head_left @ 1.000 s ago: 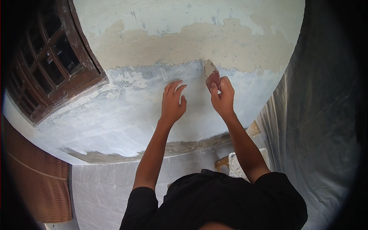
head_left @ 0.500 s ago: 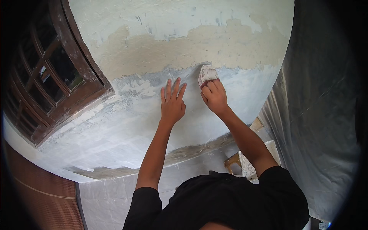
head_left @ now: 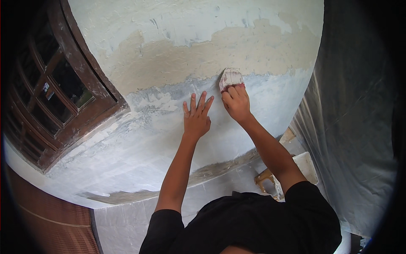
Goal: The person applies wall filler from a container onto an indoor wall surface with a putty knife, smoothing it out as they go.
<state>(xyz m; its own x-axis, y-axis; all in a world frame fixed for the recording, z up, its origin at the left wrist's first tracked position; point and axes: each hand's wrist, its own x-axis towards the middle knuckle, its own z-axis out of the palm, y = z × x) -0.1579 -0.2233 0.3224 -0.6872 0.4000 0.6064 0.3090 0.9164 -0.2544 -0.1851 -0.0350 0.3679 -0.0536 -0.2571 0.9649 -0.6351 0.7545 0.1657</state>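
A putty knife [head_left: 231,76] with a white-smeared blade and a reddish handle end is in the closed fist of my right hand [head_left: 237,103]. Its blade lies against the wall [head_left: 139,148], where a grey-white coated area meets a bare beige strip. To the left, my left hand [head_left: 197,118] is flat against or just over the coated part, fingers spread, holding nothing. From this view I cannot tell whether its palm touches. Most of the knife's handle is hidden in my fist.
A brown wooden window frame [head_left: 103,99] borders the wall on the left. Translucent plastic sheeting [head_left: 351,106] hangs at the right. Beside my right forearm, a white container [head_left: 305,165] stands by a yellowish stool [head_left: 265,178]. A reddish-brown woven covering [head_left: 46,207] is at lower left.
The view has shifted slightly. My right hand has pushed the putty knife a little up the wall, its blade now overlapping the beige strip. The left hand stays spread, nearly in place.
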